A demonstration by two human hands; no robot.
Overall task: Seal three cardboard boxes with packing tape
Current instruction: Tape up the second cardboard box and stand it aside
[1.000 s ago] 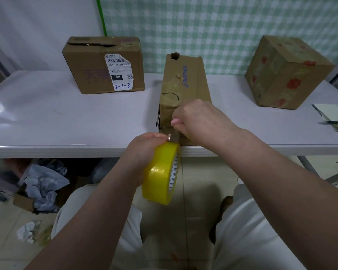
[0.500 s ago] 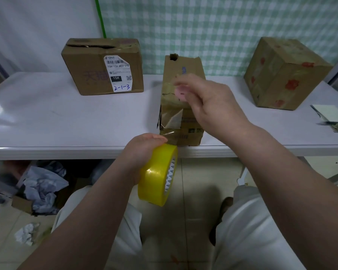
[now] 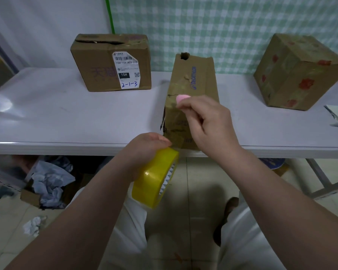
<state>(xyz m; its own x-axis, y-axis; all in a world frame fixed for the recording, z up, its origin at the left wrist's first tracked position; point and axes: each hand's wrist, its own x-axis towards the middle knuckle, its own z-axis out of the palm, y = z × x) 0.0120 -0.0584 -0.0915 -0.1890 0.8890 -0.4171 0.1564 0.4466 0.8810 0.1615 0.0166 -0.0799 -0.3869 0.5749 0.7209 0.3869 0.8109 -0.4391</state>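
Over the middle box [image 3: 193, 78] at the table [image 3: 66, 117] edge, the right hand's [image 3: 209, 125] fingers [image 3: 183, 103] have drawn the pinched tape end up from the roll [image 3: 156, 176] gripped in the left hand [image 3: 144, 147], so a strip looks ready to press down.

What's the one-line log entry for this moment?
stage: taping middle box | left hand: holds tape roll below table edge | right hand: pinches tape strip above box

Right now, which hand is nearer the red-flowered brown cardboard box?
Right. The right hand, pinching clear tape, is left of the flowered box; the left hand, gripping the yellow tape roll, is farther left.
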